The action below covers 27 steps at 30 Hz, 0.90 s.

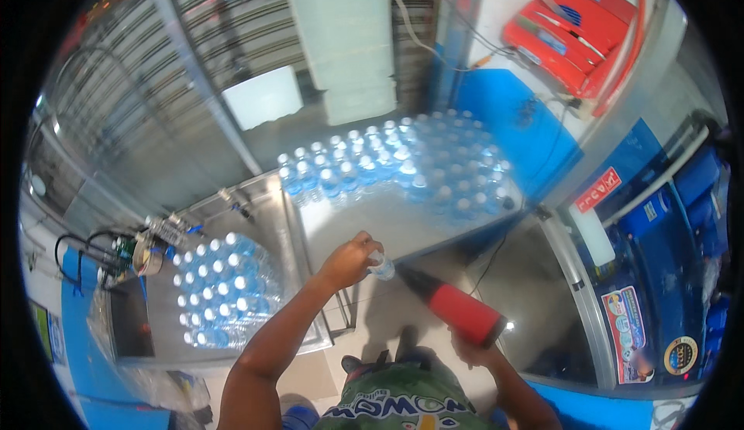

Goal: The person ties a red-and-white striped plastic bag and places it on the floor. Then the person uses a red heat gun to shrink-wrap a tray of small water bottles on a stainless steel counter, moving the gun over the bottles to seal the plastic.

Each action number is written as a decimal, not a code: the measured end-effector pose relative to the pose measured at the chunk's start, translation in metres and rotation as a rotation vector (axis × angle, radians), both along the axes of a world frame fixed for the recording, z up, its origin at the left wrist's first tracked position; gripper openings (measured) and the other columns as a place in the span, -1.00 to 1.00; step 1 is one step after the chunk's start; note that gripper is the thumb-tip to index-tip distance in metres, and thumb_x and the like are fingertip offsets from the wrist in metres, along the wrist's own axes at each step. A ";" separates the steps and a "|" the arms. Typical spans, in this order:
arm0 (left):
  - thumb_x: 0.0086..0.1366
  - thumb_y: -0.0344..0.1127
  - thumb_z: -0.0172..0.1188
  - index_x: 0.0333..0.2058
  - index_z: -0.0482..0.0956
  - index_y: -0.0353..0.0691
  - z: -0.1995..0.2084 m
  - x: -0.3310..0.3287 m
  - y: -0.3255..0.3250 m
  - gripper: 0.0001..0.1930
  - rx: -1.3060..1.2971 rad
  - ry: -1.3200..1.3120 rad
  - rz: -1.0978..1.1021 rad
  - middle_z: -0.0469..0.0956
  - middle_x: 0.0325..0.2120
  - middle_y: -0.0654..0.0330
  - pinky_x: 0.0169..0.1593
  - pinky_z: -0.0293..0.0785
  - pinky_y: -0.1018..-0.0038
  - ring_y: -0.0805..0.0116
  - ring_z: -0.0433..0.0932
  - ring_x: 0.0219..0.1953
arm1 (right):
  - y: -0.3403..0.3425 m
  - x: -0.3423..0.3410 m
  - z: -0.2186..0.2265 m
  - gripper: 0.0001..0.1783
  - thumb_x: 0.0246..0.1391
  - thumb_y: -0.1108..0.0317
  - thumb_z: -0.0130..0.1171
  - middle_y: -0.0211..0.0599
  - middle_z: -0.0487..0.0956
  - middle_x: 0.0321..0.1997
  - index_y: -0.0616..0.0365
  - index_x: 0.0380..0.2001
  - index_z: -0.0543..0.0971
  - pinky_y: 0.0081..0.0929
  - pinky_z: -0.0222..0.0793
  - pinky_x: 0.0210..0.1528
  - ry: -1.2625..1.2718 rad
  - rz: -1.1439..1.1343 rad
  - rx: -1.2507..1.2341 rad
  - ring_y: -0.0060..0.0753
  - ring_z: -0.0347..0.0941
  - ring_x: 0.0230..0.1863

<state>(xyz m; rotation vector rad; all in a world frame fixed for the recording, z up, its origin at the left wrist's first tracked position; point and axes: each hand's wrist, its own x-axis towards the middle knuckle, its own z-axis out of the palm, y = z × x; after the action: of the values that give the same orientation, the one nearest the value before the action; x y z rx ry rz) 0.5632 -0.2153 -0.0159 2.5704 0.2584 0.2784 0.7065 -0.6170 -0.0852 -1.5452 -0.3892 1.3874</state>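
Small water bottle (380, 265), clear with a pale cap, held at the near edge of the steel counter (364, 221). Left hand (349, 259) has its fingers closed around the bottle's top. Black nozzle of a red heat gun (457, 310) touches or nearly touches the bottle's right side. Right hand (473, 346) grips the gun's rear; fingers mostly hidden behind it. Far across the counter, a dense block of capped water bottles (403, 166). Left, on a lower steel tray (263, 197), a shrink-wrapped pack of bottles (221, 290). Far right, a red case (573, 31) on the wall.
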 end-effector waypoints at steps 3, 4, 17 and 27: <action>0.32 -0.39 0.39 0.01 0.64 -0.12 0.011 -0.052 -0.001 -0.70 -0.006 0.045 0.066 0.55 -0.02 0.03 0.00 0.63 0.12 -0.08 0.68 -0.07 | 0.006 -0.022 -0.010 -0.68 0.30 0.17 0.33 -0.48 0.51 -0.52 -0.03 0.04 0.55 -0.55 0.20 -0.76 0.146 0.060 -0.015 -0.65 0.32 -0.72; 0.33 -0.38 0.39 0.02 0.65 -0.13 0.015 -0.069 -0.001 -0.70 -0.013 0.045 0.076 0.55 0.00 0.02 0.01 0.63 0.12 -0.08 0.68 -0.06 | 0.008 -0.030 -0.012 -0.67 0.30 0.16 0.32 -0.48 0.51 -0.52 -0.04 0.04 0.54 -0.55 0.19 -0.76 0.149 0.082 -0.016 -0.65 0.31 -0.73; 0.44 -0.10 0.27 -0.01 0.57 -0.30 0.053 -0.243 -0.023 -0.63 0.074 0.086 0.392 0.67 -0.20 -0.18 -0.09 0.62 -0.03 -0.23 0.70 -0.19 | 0.039 -0.148 0.020 -0.71 0.34 0.07 0.32 -0.59 0.40 -0.66 0.02 -0.08 0.62 -0.56 0.16 -0.68 -0.223 0.475 -0.023 -0.68 0.27 -0.72; 0.35 0.01 0.34 -0.23 0.65 -0.26 0.035 -0.337 -0.024 -0.61 0.142 0.071 0.628 0.62 -0.65 -0.04 -0.32 0.61 0.05 -0.10 0.68 -0.52 | 0.067 -0.195 -0.026 -0.57 0.26 0.16 0.42 -0.27 0.69 -0.02 0.13 0.10 0.63 -0.26 0.52 0.10 -0.220 0.667 0.291 -0.26 0.62 0.02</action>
<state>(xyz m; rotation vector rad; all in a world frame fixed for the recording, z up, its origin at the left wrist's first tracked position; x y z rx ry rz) 0.2267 -0.2391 0.0191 2.5706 1.1100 0.4415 0.5110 -0.5497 -0.1112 -1.3786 -1.2729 1.5586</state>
